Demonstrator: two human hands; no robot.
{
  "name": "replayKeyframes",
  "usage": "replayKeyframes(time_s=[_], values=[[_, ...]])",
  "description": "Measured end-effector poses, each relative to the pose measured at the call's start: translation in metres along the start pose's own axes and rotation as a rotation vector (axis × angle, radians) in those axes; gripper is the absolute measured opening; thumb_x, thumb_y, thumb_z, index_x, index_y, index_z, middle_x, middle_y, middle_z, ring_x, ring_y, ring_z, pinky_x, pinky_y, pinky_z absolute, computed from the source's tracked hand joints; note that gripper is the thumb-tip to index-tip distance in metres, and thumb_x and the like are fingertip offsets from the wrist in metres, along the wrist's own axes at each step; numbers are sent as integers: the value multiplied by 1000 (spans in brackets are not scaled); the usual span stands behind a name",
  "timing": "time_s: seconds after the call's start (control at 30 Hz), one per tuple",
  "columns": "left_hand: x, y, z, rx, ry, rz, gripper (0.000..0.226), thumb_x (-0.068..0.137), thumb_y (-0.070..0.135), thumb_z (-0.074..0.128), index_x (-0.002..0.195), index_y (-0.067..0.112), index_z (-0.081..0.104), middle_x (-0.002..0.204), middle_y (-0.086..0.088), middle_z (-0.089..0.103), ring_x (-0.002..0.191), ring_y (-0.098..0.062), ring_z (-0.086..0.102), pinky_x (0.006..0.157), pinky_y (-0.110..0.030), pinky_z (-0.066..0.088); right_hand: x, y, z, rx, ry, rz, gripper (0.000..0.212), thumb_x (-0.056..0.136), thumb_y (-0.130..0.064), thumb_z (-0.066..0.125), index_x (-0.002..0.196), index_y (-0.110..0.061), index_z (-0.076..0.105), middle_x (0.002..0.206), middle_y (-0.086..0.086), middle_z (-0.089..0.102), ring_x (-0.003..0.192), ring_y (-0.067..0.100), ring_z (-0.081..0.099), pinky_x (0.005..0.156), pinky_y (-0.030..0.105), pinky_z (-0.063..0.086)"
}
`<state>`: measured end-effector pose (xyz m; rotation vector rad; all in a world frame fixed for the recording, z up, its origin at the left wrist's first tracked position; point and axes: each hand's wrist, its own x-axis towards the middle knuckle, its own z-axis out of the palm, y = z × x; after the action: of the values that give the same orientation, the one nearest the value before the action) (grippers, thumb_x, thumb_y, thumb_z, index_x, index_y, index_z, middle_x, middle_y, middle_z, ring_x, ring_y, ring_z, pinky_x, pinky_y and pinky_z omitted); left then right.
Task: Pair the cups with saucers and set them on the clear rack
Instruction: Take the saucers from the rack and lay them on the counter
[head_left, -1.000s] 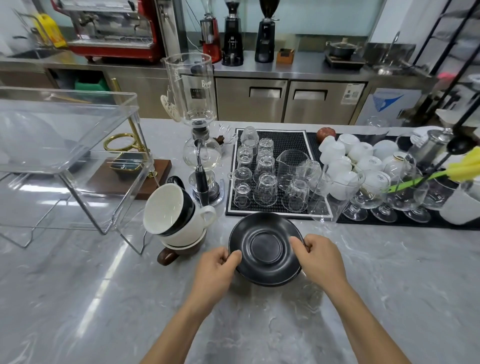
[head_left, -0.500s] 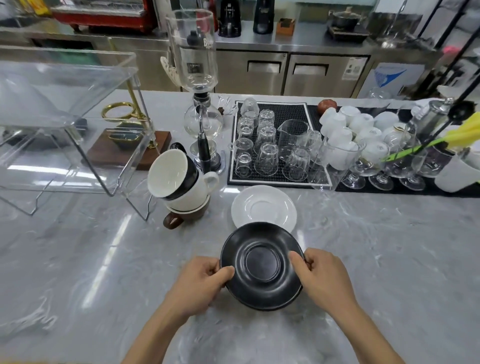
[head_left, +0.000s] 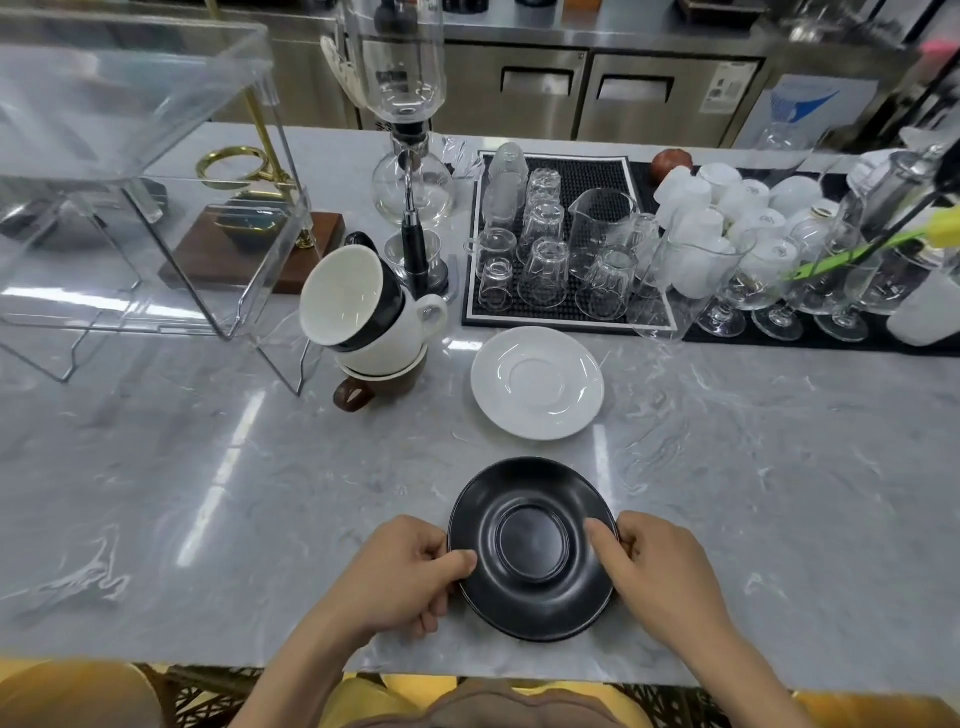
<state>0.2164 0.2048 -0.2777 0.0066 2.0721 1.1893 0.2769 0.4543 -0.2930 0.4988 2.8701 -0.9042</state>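
I have the black saucer (head_left: 532, 548) gripped at both sides; my left hand (head_left: 402, 577) has its thumb over the left rim with the fingers (head_left: 431, 618) curled beneath, and my right hand (head_left: 657, 571) is clamped on the right rim likewise; it sits low at the near edge of the bench (head_left: 208, 493); beyond my fingers lies the white saucer (head_left: 537, 382) flat on the bench; left of it stands the tilted stack of cups (head_left: 363, 317); further left stands the clear rack (head_left: 140, 171).
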Motion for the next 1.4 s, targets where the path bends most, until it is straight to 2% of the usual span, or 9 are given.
replayKeyframes(time_s=[0.33,0.6,0.7,0.8,0.9,1.2,1.4], values=[[5,-3,2,14,2,-27,31,93,23,68,68,5,62,47,-6,62,39,-19,58,43,-27,47,4,7,6,-16,-4,-9,54,90,-52,54,53,-19,34,46,-2,38,47,14,39,47,30,30],[6,-1,-2,54,-17,-37,35,90,29,71,63,9,61,43,-3,59,36,-18,54,50,-31,49,10,10,1,-77,-38,-12,59,87,-63,48,51,-18,33,45,-1,36,45,12,36,46,27,28],[4,0,-1,125,38,-19,40,89,33,71,59,12,56,39,-1,56,34,-16,54,49,-29,50,8,10,0,-79,-37,3,61,88,-64,47,51,-18,31,44,-1,36,45,13,37,47,28,29],[6,3,-2,141,116,-4,43,91,38,67,60,11,56,41,0,56,35,-15,57,44,-26,50,5,10,-1,-54,-18,12,60,86,-64,46,51,-17,34,45,0,40,49,19,47,47,29,33],[8,5,-3,210,142,34,45,94,40,63,60,12,53,38,1,55,35,-13,59,46,-27,50,3,10,-2,-52,-24,7,57,86,-61,49,51,-18,36,45,0,43,53,20,52,48,29,34],[8,2,-4,280,172,143,47,95,38,64,57,14,47,34,6,53,34,-9,59,51,-33,55,1,7,-2,-69,-6,-15,54,90,-54,52,52,-20,34,45,-1,40,49,16,44,47,28,28],[8,-2,-2,249,195,188,47,94,36,65,56,15,46,35,4,51,35,-11,58,47,-23,45,-2,4,-3,-53,5,-17,54,90,-51,55,51,-20,33,43,-2,37,46,14,39,46,27,27]])
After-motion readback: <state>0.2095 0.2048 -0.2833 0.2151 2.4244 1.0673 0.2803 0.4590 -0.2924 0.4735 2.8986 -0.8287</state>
